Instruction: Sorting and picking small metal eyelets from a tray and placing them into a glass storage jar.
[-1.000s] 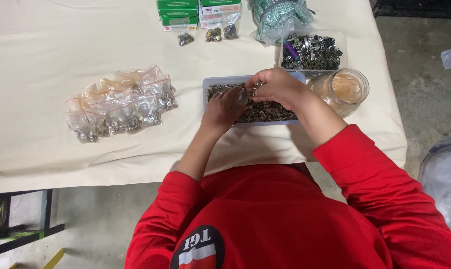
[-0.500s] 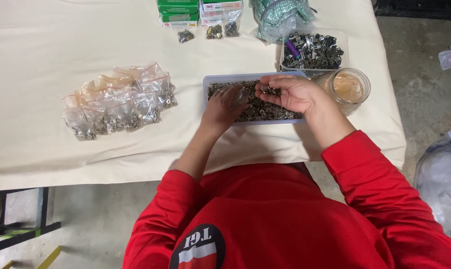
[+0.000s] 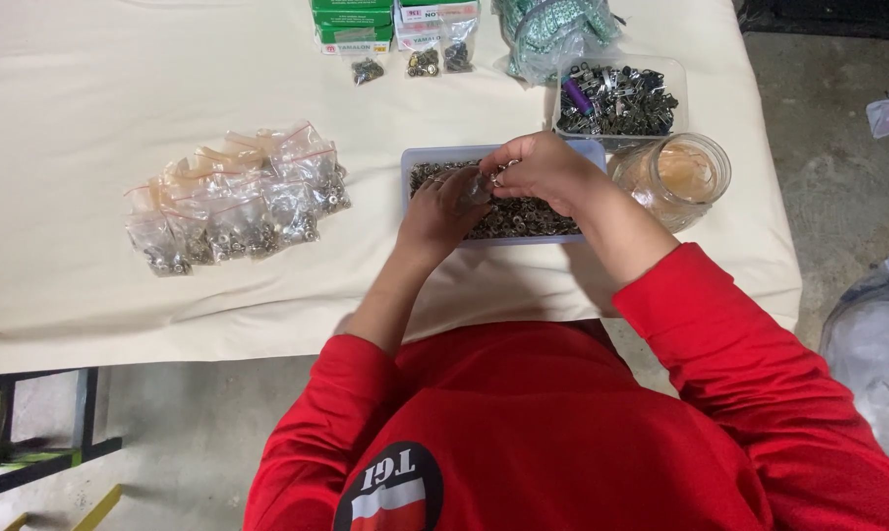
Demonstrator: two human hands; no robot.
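A shallow pale tray (image 3: 434, 155) full of small metal rings lies on the cream-covered table (image 3: 120, 88). Both hands hover over it, fingertips meeting above the tray's left half. My left hand (image 3: 444, 211) holds a small clear bag at its mouth. My right hand (image 3: 543, 169) pinches a few of the metal pieces right at that bag. The bag itself is mostly hidden between the fingers.
A pile of several filled small clear bags (image 3: 233, 202) lies left of the tray. A clear jar (image 3: 675, 177) stands right of it, with a tub of dark metal parts (image 3: 616, 98) behind. Green boxes (image 3: 351, 20), small packets and a teal bundle (image 3: 552, 29) line the far edge.
My right hand dipped toward the tray's right side half a second ago and has come back left to meet the left hand. The camera view shifted slightly.
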